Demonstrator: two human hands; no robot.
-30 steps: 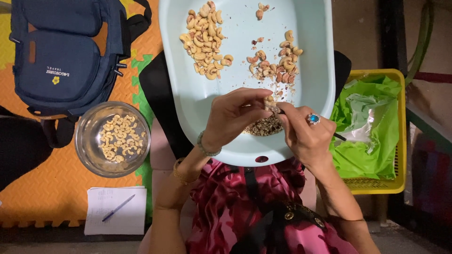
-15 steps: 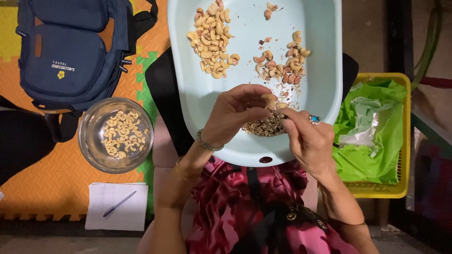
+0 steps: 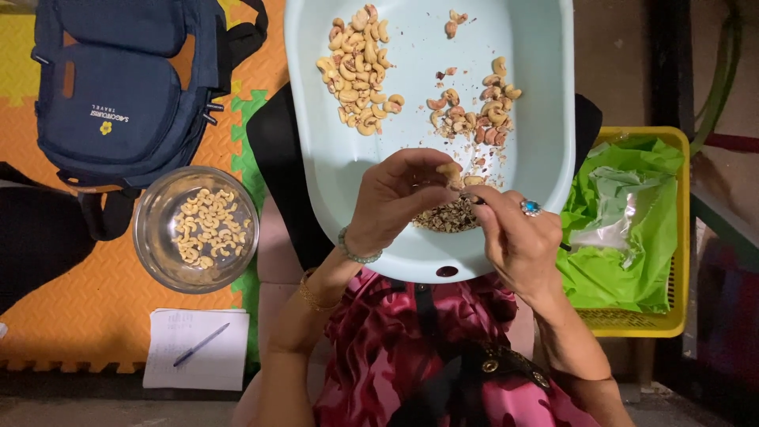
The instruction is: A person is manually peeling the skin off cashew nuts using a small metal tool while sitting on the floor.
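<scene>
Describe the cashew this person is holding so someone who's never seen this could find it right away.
Start at the big pale blue tray on the person's lap. Near its front edge the left hand and right hand meet above a heap of brown skins. The held cashew is the single pale nut pinched at the left fingertips, raised off the tray, unlike the piles lying farther back.

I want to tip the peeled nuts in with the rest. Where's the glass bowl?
In the head view, the glass bowl sits on the orange mat on the person's left, below the blue backpack and above the notepad.
</scene>
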